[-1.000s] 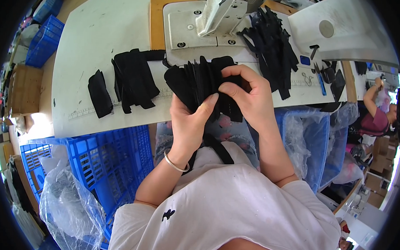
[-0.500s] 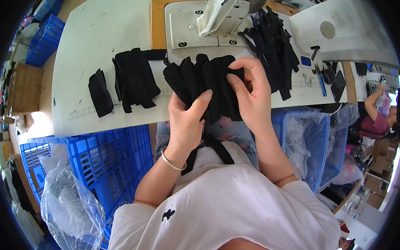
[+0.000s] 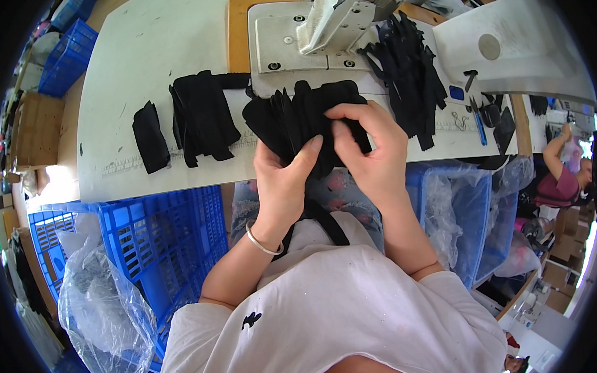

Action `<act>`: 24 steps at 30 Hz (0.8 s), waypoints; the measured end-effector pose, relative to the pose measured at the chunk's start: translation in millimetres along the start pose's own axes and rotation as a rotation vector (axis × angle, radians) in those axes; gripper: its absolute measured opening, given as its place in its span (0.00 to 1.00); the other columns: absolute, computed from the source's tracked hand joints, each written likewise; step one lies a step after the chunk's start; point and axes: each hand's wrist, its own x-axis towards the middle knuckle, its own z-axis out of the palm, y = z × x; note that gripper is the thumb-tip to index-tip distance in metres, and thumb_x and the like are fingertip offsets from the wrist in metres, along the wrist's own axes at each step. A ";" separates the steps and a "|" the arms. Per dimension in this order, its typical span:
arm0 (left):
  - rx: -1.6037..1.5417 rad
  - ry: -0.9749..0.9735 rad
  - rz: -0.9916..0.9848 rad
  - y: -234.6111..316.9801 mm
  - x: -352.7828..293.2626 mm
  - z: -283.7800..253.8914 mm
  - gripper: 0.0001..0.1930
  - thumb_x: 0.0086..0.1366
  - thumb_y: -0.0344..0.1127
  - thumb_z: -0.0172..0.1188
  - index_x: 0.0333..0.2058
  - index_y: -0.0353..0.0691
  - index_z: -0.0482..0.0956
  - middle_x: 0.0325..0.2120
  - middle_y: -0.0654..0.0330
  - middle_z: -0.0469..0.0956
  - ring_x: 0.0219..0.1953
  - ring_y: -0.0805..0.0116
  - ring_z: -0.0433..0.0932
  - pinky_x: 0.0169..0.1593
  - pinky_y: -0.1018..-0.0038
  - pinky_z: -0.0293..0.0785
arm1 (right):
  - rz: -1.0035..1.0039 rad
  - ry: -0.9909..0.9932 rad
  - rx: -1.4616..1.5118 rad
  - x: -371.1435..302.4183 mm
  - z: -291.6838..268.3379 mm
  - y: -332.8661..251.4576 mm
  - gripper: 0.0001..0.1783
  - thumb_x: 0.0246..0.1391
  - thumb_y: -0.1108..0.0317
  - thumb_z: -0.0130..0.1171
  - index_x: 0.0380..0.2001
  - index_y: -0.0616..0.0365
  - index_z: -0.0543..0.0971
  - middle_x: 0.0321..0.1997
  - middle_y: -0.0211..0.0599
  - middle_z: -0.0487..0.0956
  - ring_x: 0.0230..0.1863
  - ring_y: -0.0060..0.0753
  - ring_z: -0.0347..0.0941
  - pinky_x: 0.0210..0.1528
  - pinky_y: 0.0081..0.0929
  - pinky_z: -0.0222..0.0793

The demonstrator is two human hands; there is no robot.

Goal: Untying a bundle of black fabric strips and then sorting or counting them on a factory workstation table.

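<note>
A bundle of black fabric pieces point(image 3: 306, 110) is held up between both hands at the table's near edge. My left hand point(image 3: 282, 180) grips it from below, thumb on the front. The thumb and bent fingers of my right hand point(image 3: 373, 148) are closed on pieces at the bundle's right side. Left of the bundle lie a stack of black fabric pieces point(image 3: 204, 117) and a single dark piece point(image 3: 151, 138). Beyond the hands stands a sewing machine point(image 3: 326, 37). A heap of black strips point(image 3: 413, 77) lies to its right.
Scissors with a blue handle point(image 3: 479, 124) lie right on the white table point(image 3: 142, 47). A blue crate point(image 3: 162, 250) with a clear plastic bag point(image 3: 106, 318) stands below left. A plastic-lined blue bin point(image 3: 454, 220) stands below right. Another person point(image 3: 564, 174) is at the far right.
My right hand has shifted left across the bundle, its fingers now nearer the middle. The pieces have fanned apart, with thin edges showing. My left hand keeps its hold.
</note>
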 end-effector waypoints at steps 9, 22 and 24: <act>0.116 -0.125 0.070 -2.0 -3.6 -2.9 0.20 0.56 0.17 0.63 0.47 0.36 0.70 0.42 0.60 0.76 0.43 0.74 0.76 0.48 0.76 0.75 | 0.089 -0.117 0.109 1.6 -6.4 2.8 0.13 0.44 0.72 0.67 0.35 0.62 0.79 0.34 0.40 0.80 0.35 0.37 0.78 0.37 0.27 0.71; 0.106 -0.114 -0.039 3.4 3.1 -4.0 0.21 0.56 0.22 0.66 0.48 0.34 0.69 0.42 0.60 0.76 0.42 0.76 0.75 0.47 0.78 0.74 | 0.114 -0.021 0.132 0.5 -0.4 6.1 0.07 0.49 0.76 0.61 0.34 0.63 0.79 0.31 0.40 0.80 0.33 0.31 0.77 0.37 0.25 0.70; 0.040 -0.138 -0.037 1.4 2.5 -6.2 0.21 0.56 0.22 0.66 0.47 0.34 0.69 0.42 0.60 0.76 0.43 0.76 0.75 0.47 0.78 0.74 | 0.161 -0.075 0.222 0.1 -2.5 4.9 0.07 0.48 0.76 0.62 0.34 0.63 0.79 0.31 0.39 0.80 0.33 0.32 0.77 0.38 0.24 0.70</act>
